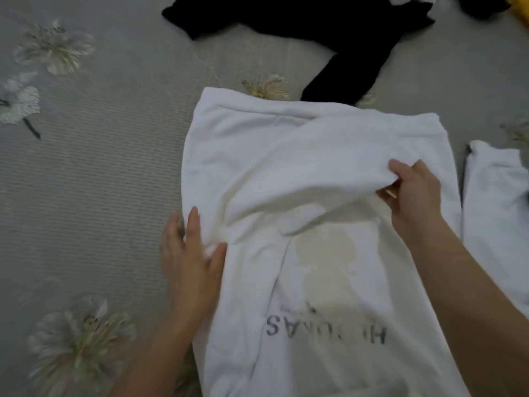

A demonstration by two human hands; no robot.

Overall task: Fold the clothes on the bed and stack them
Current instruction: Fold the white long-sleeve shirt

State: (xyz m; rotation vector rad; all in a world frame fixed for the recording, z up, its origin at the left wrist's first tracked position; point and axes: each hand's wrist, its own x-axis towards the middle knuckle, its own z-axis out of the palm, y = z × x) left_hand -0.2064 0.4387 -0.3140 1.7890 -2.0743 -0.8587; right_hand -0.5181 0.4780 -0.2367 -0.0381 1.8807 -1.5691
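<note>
A white sweatshirt [300, 144] with a pale beige print and grey lettering lies flat on the bed [86, 181] in front of me. One sleeve is folded across its middle. My right hand [415, 193] pinches the cuff end of that sleeve, lifted slightly off the body of the garment. My left hand [191, 253] lies at the sweatshirt's left edge with fingers spread, thumb on the cloth where the sleeve bends. The other sleeve [495, 213] lies stretched out to the right.
A black garment [329, 32] lies crumpled at the far side of the bed, just beyond the sweatshirt's hem. Something yellow [519, 7] shows at the top right corner. The grey bedcover with flower patterns stretches to the left.
</note>
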